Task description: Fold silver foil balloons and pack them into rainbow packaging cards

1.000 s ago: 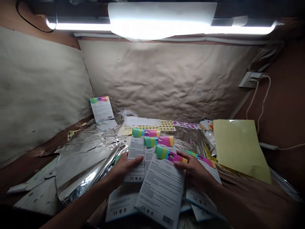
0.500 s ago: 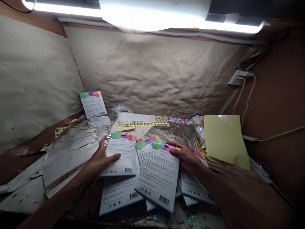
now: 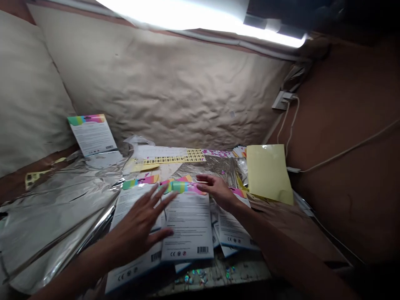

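Observation:
White cardboard packets with rainbow-coloured tops, printed text and barcodes lie overlapping in front of me. The middle packet (image 3: 189,221) lies nearly straight on top of the others. My left hand (image 3: 145,221) is open and slightly blurred, its fingers spread over the left packet (image 3: 126,200) and the middle packet's left edge. At the middle packet's top right corner is my right hand (image 3: 215,189), its fingers stretched out and apart; whether they touch the card is unclear. Partly under my right forearm is another packet (image 3: 233,221).
One packet (image 3: 92,135) leans against the papered wall at the back left. Sticker sheets (image 3: 195,155) lie along the back. A yellow sheet (image 3: 268,173) stands at the right, below a wall socket (image 3: 283,100) with cords. Shiny bits (image 3: 200,275) lie at the front edge.
The middle packet has turned from tilted to nearly straight. My right hand has loosened its hold on it. My left hand has come off the left packet and spread rightwards. The view has swung right.

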`<state>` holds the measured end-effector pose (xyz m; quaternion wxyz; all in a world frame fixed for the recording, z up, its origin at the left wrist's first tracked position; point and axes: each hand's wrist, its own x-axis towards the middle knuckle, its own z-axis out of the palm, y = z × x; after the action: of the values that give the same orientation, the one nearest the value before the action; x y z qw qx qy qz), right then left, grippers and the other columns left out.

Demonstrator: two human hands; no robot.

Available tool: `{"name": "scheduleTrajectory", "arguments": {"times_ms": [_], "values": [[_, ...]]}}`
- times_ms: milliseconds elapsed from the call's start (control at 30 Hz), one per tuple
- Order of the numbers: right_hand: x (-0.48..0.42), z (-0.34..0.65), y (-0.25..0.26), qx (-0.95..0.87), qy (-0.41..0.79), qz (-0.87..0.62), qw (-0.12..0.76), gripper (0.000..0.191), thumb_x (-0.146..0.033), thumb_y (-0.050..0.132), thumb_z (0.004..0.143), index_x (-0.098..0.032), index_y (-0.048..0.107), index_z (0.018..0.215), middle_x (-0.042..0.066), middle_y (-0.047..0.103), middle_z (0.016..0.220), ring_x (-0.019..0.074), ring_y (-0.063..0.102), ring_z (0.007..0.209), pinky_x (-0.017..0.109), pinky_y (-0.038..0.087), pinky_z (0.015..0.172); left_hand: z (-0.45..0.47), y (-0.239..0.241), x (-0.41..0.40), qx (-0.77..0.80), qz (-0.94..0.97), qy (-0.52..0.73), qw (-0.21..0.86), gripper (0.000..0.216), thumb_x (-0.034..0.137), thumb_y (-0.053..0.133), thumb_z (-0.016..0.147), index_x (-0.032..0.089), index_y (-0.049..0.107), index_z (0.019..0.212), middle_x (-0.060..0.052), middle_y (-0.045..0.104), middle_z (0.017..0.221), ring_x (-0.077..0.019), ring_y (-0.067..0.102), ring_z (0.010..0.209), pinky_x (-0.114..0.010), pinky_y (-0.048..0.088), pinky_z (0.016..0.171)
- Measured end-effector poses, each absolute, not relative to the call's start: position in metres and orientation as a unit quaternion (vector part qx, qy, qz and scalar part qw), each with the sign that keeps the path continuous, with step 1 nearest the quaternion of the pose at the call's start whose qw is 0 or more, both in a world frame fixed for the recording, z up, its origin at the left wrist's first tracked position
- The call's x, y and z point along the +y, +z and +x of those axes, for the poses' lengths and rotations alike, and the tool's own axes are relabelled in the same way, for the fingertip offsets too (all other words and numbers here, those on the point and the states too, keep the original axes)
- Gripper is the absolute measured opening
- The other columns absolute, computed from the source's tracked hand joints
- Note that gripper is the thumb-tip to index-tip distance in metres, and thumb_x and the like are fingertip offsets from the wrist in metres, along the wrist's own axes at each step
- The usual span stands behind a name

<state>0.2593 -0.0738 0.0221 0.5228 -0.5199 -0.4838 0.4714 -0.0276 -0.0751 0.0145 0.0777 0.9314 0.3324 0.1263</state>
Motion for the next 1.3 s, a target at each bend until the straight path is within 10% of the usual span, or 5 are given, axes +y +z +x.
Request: {"name": "scheduleTrajectory", "arguments": {"times_ms": [233, 433, 633, 867, 1300], "values": [[-0.126, 0.331, 0.043, -0.61, 0.063, -0.659, 0.436, 0.036, -0.04, 0.059, 0.09, -0.022, 0.068, 0.121, 0.009, 0.065, 0.128, 0.0281, 0.056, 0.123, 0.048, 0.04, 0.108, -0.001, 0.007, -0.078, 0.28, 0.954, -0.007, 0.11, 0.065, 0.059, 0.046, 0.093, 0.039, 0.026, 0.152, -0.005, 0.017, 0.161, -0.0364, 0.017, 0.147, -0.059, 0.025, 0.115], [-0.201, 0.347, -0.021, -0.701, 0.115, -0.66, 0.245, 0.057, -0.045, 0.056, 0.092, -0.024, 0.048, 0.144, 0.009, 0.039, 0.154, 0.0302, 0.034, 0.143, 0.052, 0.027, 0.118, -0.001, 0.007, -0.065, 0.255, 0.963, 0.022, 0.084, 0.067, 0.058, 0.052, 0.091, 0.037, 0.031, 0.15, -0.006, 0.022, 0.16, -0.0364, 0.022, 0.146, -0.057, 0.029, 0.114], [-0.189, 0.428, -0.012, -0.418, 0.037, -0.776, 0.47, 0.06, -0.045, 0.055, 0.09, -0.02, 0.045, 0.144, 0.012, 0.047, 0.148, 0.0284, 0.043, 0.137, 0.043, 0.039, 0.112, 0.012, 0.024, -0.066, 0.23, 0.968, 0.076, 0.063, 0.06, 0.057, 0.049, 0.092, 0.036, 0.04, 0.148, -0.007, 0.032, 0.156, -0.0373, 0.037, 0.139, -0.059, 0.039, 0.107], [-0.163, 0.535, -0.005, -0.234, 0.016, -0.818, 0.526, 0.093, -0.02, 0.08, 0.057, 0.0, 0.044, 0.14, 0.026, 0.063, 0.121, 0.0441, 0.052, 0.123, 0.056, 0.037, 0.107, 0.034, 0.044, -0.073, 0.195, 0.965, 0.111, 0.138, 0.057, 0.054, 0.053, 0.091, 0.038, 0.044, 0.145, -0.004, 0.033, 0.157, -0.0356, 0.041, 0.138, -0.055, 0.042, 0.106], [-0.121, 0.459, 0.044, -0.242, 0.159, -0.592, 0.752, 0.048, -0.033, 0.076, 0.064, -0.02, 0.067, 0.11, 0.004, 0.073, 0.094, 0.0197, 0.069, 0.079, 0.031, 0.06, 0.067, 0.073, 0.057, -0.062, 0.271, 0.599, 0.142, 0.74, 0.066, 0.051, 0.067, 0.085, 0.025, 0.048, 0.142, -0.011, 0.059, 0.138, -0.0273, 0.054, 0.129, -0.042, 0.041, 0.109]]}}
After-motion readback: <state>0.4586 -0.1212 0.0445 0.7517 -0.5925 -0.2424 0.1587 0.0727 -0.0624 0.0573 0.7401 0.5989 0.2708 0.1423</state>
